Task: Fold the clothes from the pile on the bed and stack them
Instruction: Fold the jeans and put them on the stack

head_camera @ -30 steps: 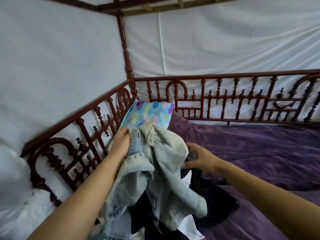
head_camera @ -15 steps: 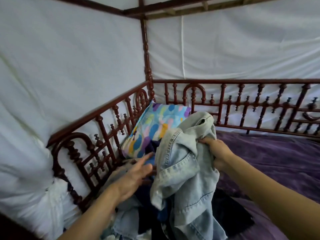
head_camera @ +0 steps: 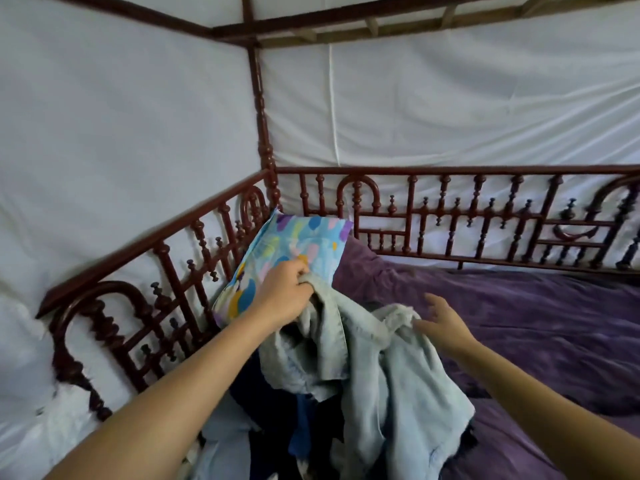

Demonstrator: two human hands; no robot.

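Note:
A pale blue denim garment (head_camera: 388,372) hangs crumpled over the pile of dark clothes (head_camera: 277,410) at the lower middle. My left hand (head_camera: 285,294) grips a bunched edge of the denim and holds it up in front of the pillow. My right hand (head_camera: 441,322) is beside another fold of the denim at the right, fingers spread and relaxed, touching the cloth at most with the thumb side. The lower part of the pile is cut off by the frame edge.
A colourful patterned pillow (head_camera: 294,244) leans in the bed's corner. Dark red turned-wood railings (head_camera: 450,216) run along the left and back sides, with white fabric behind. A purple bedspread (head_camera: 519,306) covers the bed to the right.
My left hand has gone from open beside the pile to gripping the denim's upper edge. My right hand has let go of the denim and now sits lower, open at its right side.

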